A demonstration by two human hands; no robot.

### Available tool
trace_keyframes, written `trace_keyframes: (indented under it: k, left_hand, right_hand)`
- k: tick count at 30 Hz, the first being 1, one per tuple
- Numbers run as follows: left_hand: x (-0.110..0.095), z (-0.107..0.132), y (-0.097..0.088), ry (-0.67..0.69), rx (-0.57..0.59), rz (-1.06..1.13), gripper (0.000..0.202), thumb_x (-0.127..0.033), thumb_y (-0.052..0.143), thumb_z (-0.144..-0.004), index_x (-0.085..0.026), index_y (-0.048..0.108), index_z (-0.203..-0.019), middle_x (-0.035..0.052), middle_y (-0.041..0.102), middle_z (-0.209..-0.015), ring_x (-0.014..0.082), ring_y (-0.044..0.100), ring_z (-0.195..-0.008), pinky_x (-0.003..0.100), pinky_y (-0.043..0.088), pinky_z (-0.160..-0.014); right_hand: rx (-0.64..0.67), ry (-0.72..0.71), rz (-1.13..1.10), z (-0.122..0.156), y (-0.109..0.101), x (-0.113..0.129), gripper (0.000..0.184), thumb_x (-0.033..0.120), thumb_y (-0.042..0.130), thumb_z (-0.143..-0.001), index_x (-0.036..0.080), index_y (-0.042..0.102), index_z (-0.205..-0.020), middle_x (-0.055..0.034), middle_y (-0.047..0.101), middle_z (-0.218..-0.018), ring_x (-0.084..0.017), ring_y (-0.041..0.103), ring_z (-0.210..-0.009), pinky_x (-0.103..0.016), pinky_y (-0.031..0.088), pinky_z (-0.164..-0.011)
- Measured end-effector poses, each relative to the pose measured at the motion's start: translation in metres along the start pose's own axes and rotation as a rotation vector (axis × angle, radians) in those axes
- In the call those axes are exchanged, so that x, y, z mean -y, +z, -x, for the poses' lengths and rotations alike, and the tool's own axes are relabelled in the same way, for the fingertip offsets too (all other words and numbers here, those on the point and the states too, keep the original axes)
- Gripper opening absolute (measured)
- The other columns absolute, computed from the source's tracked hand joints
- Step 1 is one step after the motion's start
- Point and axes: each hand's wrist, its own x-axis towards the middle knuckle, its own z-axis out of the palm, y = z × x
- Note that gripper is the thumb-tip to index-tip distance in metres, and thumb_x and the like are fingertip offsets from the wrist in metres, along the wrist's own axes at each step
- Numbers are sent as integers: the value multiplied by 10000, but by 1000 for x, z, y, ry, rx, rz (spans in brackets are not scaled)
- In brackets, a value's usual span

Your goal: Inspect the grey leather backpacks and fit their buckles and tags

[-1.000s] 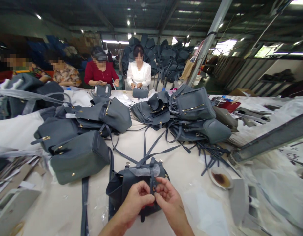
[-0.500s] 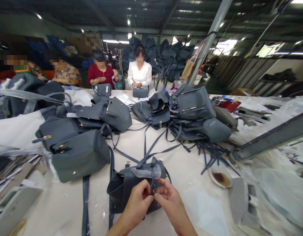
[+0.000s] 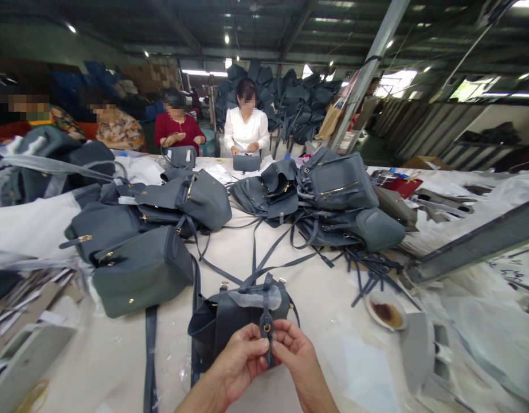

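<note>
A dark blue-grey bag (image 3: 230, 315) lies in front of me on the white table, with clear plastic wrap (image 3: 258, 298) around part of its top. Over its front hangs a narrow strap (image 3: 267, 321) with a small gold fitting. My left hand (image 3: 247, 353) pinches this strap just below the fitting, thumb on top. From the other side, my right hand (image 3: 292, 344) closes thumb and fingers on the strap's edge. The fingertips of both hands nearly meet there. Parts of the bag's lower front are hidden behind my hands.
More dark bags (image 3: 139, 275) lie to the left, with others (image 3: 337, 183) at the back right. Loose straps (image 3: 371, 264) and a dish of brown liquid (image 3: 387, 312) sit on the right. A metal beam (image 3: 479, 246) slants in. Co-workers sit across the table.
Both hands have shifted slightly down along the strap, and the gold fitting now shows between them. The left thumb has come to lie on top of the strap. Across the table, co-workers' hands moved slightly.
</note>
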Motion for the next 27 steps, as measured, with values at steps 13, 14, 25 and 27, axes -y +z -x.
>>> trace_keyframes:
  k: [13,14,25,27]
  left_hand:
    - [-8,18,12,693,-100,-775,176,-140,696,-661,-202,624,-809,81,611,-1027,221,609,-892,305,503,-781]
    - [-9,22,10,780,-38,-946,227,-107,668,-679,-211,658,-881,103,582,-1147,248,590,-996,328,483,-866]
    - [-38,-6,12,1144,-119,-1587,222,-137,495,-870,-221,639,-724,53,603,-718,192,558,-672,270,397,-642]
    - [-45,-5,15,1078,-128,-1515,189,-156,503,-872,-226,634,-756,47,612,-761,181,573,-682,257,398,-645]
  right_hand:
    - [-45,-164,129,-2,1,0,248,120,634,-615,236,482,-773,74,514,-618,-122,527,-592,-219,427,-552]
    - [-36,-162,109,-2,1,1,245,115,630,-620,234,482,-775,72,517,-629,-122,532,-605,-219,429,-564]
    - [93,-81,3,10,11,-22,273,102,608,-529,236,387,-619,86,445,-572,-88,413,-525,-209,315,-509]
    - [119,-14,-80,13,9,-23,291,89,595,-493,237,375,-614,93,452,-547,-80,407,-509,-204,306,-509]
